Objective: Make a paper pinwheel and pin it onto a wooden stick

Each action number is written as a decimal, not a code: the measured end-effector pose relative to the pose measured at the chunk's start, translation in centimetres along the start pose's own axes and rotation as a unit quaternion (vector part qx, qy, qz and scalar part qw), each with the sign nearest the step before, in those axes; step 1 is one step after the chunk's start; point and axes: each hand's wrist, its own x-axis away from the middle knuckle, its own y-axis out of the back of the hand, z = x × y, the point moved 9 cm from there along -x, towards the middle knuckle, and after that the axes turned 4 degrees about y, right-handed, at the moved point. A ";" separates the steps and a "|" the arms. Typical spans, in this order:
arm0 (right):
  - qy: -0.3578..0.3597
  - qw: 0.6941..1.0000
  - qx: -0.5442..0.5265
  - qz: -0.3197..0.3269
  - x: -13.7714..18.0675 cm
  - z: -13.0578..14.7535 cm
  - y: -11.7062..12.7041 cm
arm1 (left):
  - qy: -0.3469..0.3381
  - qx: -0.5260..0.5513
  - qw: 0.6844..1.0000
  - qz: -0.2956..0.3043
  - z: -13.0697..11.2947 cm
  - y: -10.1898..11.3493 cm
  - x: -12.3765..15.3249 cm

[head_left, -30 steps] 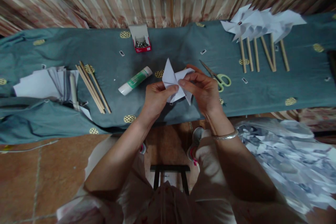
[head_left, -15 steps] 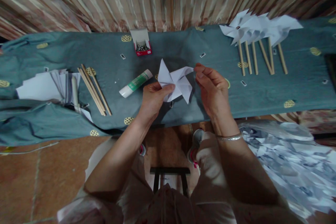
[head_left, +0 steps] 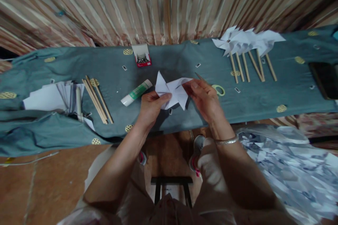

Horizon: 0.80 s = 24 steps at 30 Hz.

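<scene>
1. A striped, pleated curtain [head_left: 169, 7] is hanging along the far side.
2. A blue-green cloth [head_left: 258, 102], rumpled at the left and printed with yellow motifs, is stretching beneath the work.
3. A plastic bag [head_left: 287, 168] is bulging with loose white paper pieces.
4. Mounted pinwheels [head_left: 245, 40] are overlapping at the far right, their round sticks pointing nearer.
5. The white paper pinwheel [head_left: 175, 91] is sitting between the hands, above the cloth, showing crisp, pointed blades. The left hand [head_left: 151, 107] is gripping it, thumb pressing near the centre; the right hand [head_left: 206, 100] is curling at the right blade tip, but whether it is pinching I cannot tell. The step in hand is apparently shaping the blades; the next move is probably calling for a firm centre and light fingers, thin paper creasing easily.
6. Smooth wooden sticks [head_left: 95, 102] are lying at the left.
7. A cylindrical glue stick [head_left: 136, 92] is lying slantwise, near the left hand.
8. An open red-and-white card box [head_left: 144, 64] is holding shiny little pieces.
</scene>
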 end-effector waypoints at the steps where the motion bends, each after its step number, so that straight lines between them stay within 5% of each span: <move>1: -0.006 1.000 -0.002 0.012 0.1 -0.1 -0.4 | 0.000 -0.001 1.000 0.001 0.0 0.0 0.0; 12: -0.063 0.997 -0.034 0.024 1.2 -1.5 -2.5 | -0.002 -0.028 0.999 0.024 0.3 -0.4 0.7; 24: 0.017 0.998 0.059 0.021 1.1 -1.1 -2.0 | -0.028 -0.063 0.997 0.018 0.2 -0.2 0.8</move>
